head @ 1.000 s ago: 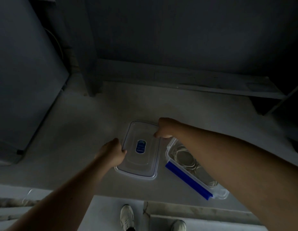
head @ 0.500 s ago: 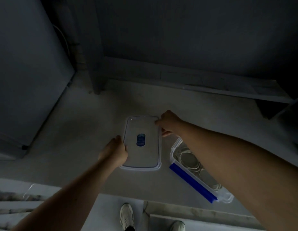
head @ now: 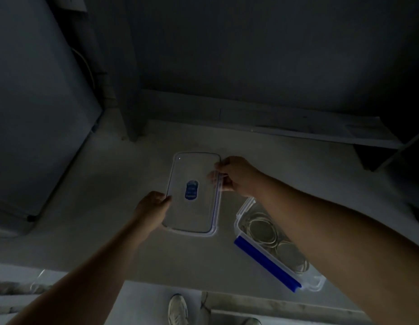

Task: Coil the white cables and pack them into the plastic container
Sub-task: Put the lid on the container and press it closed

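I see both hands on the clear lid [head: 192, 207], which hangs above the grey counter [head: 110, 207]. Left hand [head: 151, 209] grips the lid's left long edge, thumb on top, fingers curled under. Right hand [head: 236, 175] pinches the right long edge near the far corner; fingertips show blurred through the plastic. Lid carries a blue oval label [head: 191, 190] approx. mid-panel, between the two hands.

Plastic container [head: 318, 283] sits open on the counter, below and to the right of the right hand, under that forearm. Blue latch flap [head: 266, 263] runs along its near long side. Inside: coiled white cables [head: 262, 231], at least two round coils side by side; far end hidden by the arm, so full count not confirmed. Lid and container are apart, not touching.

Lighting poor. A shoe [head: 178, 309] shows on the floor, near the bottom edge.
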